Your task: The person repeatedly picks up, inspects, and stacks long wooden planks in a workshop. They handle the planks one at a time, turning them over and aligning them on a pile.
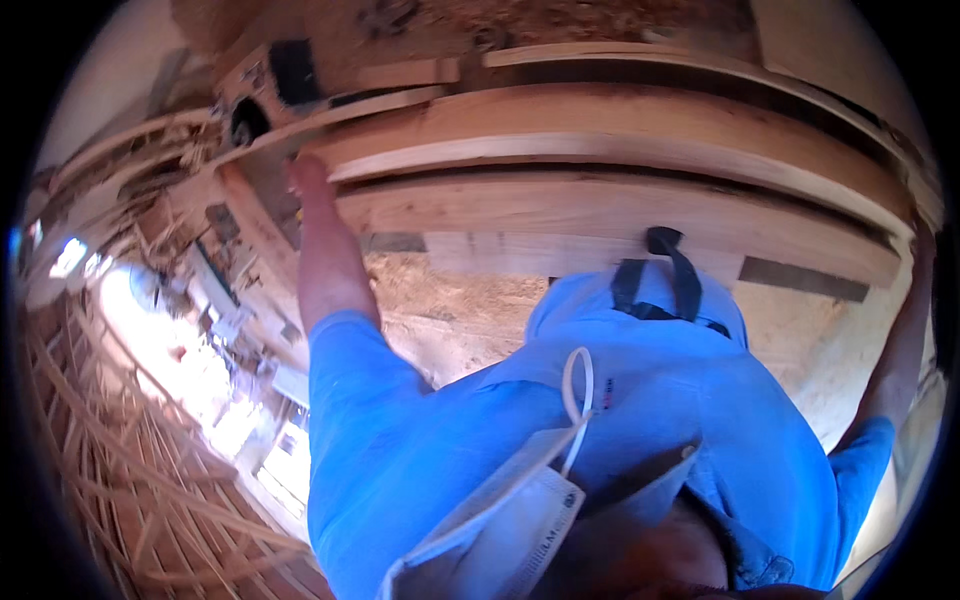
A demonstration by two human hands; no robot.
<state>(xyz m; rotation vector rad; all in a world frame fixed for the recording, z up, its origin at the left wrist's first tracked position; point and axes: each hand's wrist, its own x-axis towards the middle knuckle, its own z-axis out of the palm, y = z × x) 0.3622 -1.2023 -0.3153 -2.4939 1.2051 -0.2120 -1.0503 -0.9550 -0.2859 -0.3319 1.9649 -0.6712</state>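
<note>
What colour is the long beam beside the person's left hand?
The beam is light orange-brown with a paler edge, seen in the head view.

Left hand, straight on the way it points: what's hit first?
Probably the thin board, just beyond the left hand at the near beam end. Depth is unclear in this single view, so it might pass above or below the board.

Open room lies above the thick beam (pixel 600 112), but the front plank (pixel 560 203) crowds its near side
</note>
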